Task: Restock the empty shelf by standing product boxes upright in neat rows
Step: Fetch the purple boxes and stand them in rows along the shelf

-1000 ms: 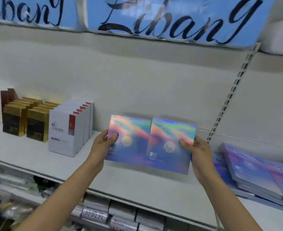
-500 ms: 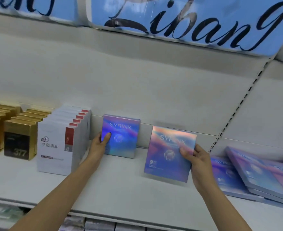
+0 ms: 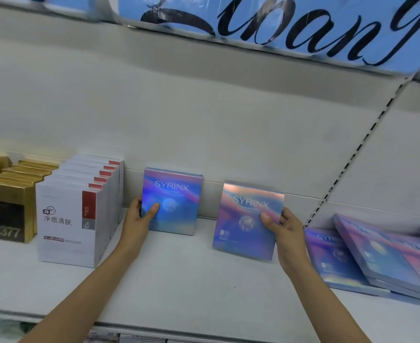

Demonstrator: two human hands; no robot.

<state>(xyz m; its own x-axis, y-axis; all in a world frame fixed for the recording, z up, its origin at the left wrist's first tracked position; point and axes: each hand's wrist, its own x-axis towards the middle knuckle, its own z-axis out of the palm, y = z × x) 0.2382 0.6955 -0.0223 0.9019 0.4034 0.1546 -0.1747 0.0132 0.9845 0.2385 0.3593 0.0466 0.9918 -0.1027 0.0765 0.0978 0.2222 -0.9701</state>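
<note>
Iridescent SYRINX box (image 3: 176, 194) in left hand (image 3: 137, 224), another (image 3: 243, 233) in right hand (image 3: 285, 231).

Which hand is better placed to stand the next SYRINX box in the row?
Right hand: it already holds a second SYRINX box just beside the one the left hand is steadying at the back wall.

A flat iridescent blue-pink SYRINX box (image 3: 171, 201) stands upright at the far edge of the white shelf (image 3: 191, 288); a second identical box (image 3: 247, 220) sits right of it, tilted, perhaps off the shelf.

Shop: white display shelf (image 3: 179, 280), rows of boxed products (image 3: 75, 219), brand banner (image 3: 278, 28).
</note>
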